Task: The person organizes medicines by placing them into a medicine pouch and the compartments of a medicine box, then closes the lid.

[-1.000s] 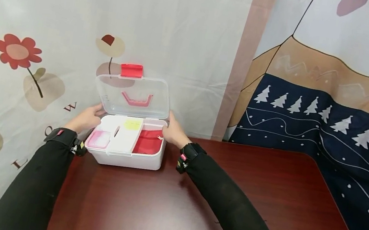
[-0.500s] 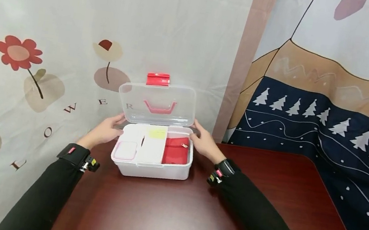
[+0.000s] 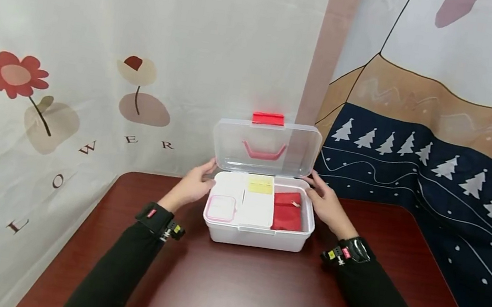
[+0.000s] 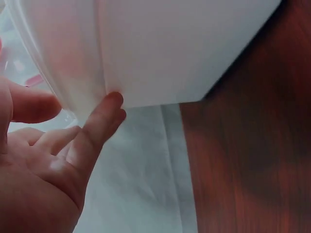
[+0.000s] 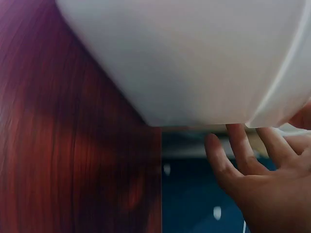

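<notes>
A white plastic storage box (image 3: 257, 239) stands on the table with its clear lid (image 3: 238, 142) raised at the back. The lid carries a red latch (image 3: 268, 118) and a pink handle (image 3: 263, 154). Inside are a white panel with a yellow label (image 3: 260, 185), a small pink-edged square lid (image 3: 221, 208) and a red zip pouch (image 3: 286, 215). My left hand (image 3: 194, 183) grips the box's back left corner, thumb by the rim. At the back right corner my right hand (image 3: 326, 205) holds it likewise; in the right wrist view its fingers (image 5: 240, 150) reach behind the box.
The dark red-brown table (image 3: 248, 297) has its back edge near the box. Behind it hangs a pale curtain (image 3: 197, 35) with flower prints; at the right is a navy cloth (image 3: 415, 173) with tree prints.
Both hands have moved the box to the right along the table, from the left side toward the middle. Its lid has stayed raised.
</notes>
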Demonstrator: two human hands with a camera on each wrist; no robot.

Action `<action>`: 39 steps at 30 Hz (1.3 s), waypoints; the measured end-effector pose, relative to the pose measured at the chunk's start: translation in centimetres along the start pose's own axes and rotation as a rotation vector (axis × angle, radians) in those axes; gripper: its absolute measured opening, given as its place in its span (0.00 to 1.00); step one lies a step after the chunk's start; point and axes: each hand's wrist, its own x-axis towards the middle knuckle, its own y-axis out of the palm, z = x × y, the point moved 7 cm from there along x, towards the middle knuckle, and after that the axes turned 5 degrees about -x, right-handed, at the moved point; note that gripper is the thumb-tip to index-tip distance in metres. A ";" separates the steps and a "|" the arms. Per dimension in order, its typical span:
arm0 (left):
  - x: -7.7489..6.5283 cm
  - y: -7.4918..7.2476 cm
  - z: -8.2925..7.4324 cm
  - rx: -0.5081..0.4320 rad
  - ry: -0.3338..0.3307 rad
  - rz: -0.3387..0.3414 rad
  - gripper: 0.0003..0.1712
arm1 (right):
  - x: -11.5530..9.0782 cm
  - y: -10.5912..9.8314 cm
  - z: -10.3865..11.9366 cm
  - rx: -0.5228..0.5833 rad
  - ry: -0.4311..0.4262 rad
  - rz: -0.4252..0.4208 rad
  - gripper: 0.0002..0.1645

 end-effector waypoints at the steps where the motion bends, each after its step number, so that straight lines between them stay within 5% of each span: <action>1: 0.2 0.6 -0.2 -0.002 0.004 -0.008 0.44 | -0.4 -0.4 -0.4 0.007 0.019 -0.004 0.42; 6: 0.0 2.2 -0.4 0.002 0.005 -0.072 0.43 | -1.8 -1.0 -1.2 0.036 0.057 -0.035 0.40; 17: -1.5 2.6 0.1 0.019 0.015 -0.216 0.34 | -3.0 -1.2 -0.8 -0.024 0.047 -0.108 0.38; 24: -2.4 2.4 0.2 0.067 0.026 -0.228 0.30 | -3.1 -1.2 -0.9 -0.062 0.065 -0.076 0.39; 30: -3.0 2.4 0.3 0.065 0.039 -0.211 0.28 | -3.2 -1.1 -1.2 0.016 0.111 -0.054 0.33; 39: -3.1 2.7 0.5 0.043 0.149 -0.207 0.28 | -3.5 -1.6 -1.6 0.087 0.104 -0.090 0.30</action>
